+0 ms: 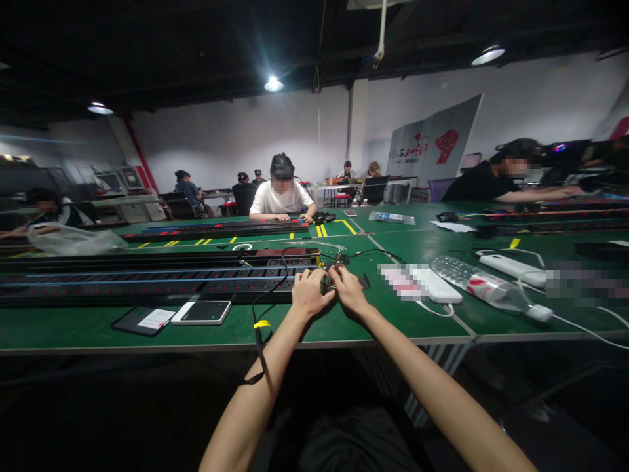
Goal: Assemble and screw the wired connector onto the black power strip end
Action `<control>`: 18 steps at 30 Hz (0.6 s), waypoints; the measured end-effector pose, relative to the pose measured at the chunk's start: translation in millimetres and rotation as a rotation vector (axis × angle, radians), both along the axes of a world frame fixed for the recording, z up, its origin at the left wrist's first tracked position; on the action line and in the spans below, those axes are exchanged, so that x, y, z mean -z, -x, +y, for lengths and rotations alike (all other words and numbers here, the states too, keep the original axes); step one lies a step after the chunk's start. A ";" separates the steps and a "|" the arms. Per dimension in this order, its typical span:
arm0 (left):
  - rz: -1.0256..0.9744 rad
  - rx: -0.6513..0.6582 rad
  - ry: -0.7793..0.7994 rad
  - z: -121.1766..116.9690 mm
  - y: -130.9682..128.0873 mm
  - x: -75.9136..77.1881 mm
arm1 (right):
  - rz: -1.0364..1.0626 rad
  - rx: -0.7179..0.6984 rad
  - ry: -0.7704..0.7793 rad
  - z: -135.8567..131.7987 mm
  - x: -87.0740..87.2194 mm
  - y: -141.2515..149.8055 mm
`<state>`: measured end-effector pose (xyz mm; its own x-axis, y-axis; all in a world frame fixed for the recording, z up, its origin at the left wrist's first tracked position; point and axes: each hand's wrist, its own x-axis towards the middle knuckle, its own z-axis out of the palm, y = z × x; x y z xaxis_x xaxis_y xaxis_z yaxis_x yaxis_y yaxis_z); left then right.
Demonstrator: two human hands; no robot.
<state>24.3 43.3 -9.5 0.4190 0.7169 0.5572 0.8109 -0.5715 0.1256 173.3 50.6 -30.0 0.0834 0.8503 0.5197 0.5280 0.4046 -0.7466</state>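
Your left hand (310, 292) and right hand (350, 290) curl at the black strip (147, 285), inside the table's near edge (98, 346); pinching what, I can't tell.

On the table (98, 339) I am viewing remotely, a long strip (147, 283) is extending leftward, the left hand (309, 293) and right hand (348, 288) lying close together at its right end; a flat device (202, 313) is lying before it, nearer the table's edge. Right of the hands, a power bank (437, 285) and, farther right, a bottle (484, 285) are lying. Behind the long strip, another strip (221, 229) is lying before a co-worker (280, 198).
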 end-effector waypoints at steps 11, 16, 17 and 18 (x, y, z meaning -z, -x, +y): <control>0.011 0.013 -0.014 0.9 -0.1 -0.2 | 0.319 -0.081 0.130 17.3 12.6 0.0; 0.002 0.020 -0.015 1.3 -0.3 -0.7 | 0.289 -0.072 0.194 29.0 23.5 -4.1; 0.003 0.020 -0.015 1.4 -0.4 -0.6 | 0.284 -0.067 0.196 30.9 25.1 -4.5; 0.004 0.021 -0.016 1.5 -0.5 -0.5 | 0.280 -0.056 0.193 32.4 26.3 -4.7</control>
<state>24.8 44.8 -9.0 0.4358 0.6993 0.5666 0.7995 -0.5899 0.1131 177.9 83.0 -56.3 0.1504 0.9381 0.3120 0.2732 0.2639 -0.9250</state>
